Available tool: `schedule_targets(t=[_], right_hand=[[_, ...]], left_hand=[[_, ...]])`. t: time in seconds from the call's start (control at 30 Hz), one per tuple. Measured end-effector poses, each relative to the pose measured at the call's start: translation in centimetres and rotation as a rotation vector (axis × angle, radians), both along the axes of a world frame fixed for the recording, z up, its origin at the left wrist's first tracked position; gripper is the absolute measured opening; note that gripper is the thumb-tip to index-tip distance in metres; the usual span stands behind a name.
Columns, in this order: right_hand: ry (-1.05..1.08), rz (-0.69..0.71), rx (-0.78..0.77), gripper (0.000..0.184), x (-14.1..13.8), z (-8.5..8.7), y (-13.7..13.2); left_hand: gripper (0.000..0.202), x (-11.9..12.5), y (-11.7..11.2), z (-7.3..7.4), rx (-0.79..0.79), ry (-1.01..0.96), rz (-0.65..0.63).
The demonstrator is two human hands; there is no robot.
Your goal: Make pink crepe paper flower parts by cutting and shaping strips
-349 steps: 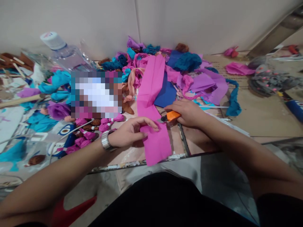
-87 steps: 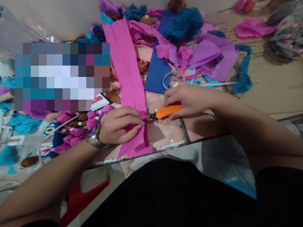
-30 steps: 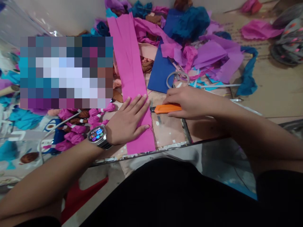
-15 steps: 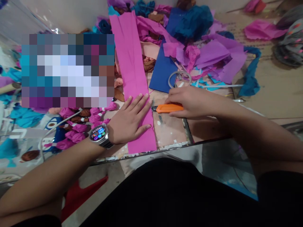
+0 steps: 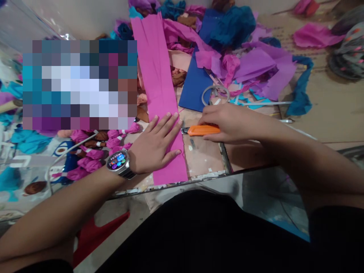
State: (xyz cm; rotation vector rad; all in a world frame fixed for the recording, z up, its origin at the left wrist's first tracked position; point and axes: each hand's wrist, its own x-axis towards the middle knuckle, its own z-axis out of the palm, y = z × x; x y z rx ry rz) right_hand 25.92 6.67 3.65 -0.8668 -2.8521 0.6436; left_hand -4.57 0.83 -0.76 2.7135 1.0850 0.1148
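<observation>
A long pink crepe paper strip [image 5: 155, 68] lies lengthwise over the table, its near end at the front edge. My left hand [image 5: 156, 142] presses flat on it with fingers spread; a smartwatch [image 5: 118, 161] is on that wrist. To the right, my right hand [image 5: 220, 121] grips an orange utility knife [image 5: 202, 131]. The knife lies level, its dark tip pointing left and close to the strip's right edge, near my left fingertips. Whether the blade touches the paper I cannot tell.
A blue board [image 5: 193, 85] and a clear ring [image 5: 215, 95] lie beyond my right hand. Purple paper [image 5: 264, 68] and teal paper [image 5: 233, 26] are heaped behind. Bundled pink pieces [image 5: 91, 163] sit at left. Part of the left side is pixelated.
</observation>
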Motion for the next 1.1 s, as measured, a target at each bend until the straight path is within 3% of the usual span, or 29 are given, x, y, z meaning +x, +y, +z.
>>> schedule_targets(t=[1.1], right_hand=[[-0.063, 0.015, 0.033, 0.033, 0.35, 0.38, 0.75]], left_hand=[[0.086, 0.00, -0.02, -0.08, 0.015, 0.036, 0.002]])
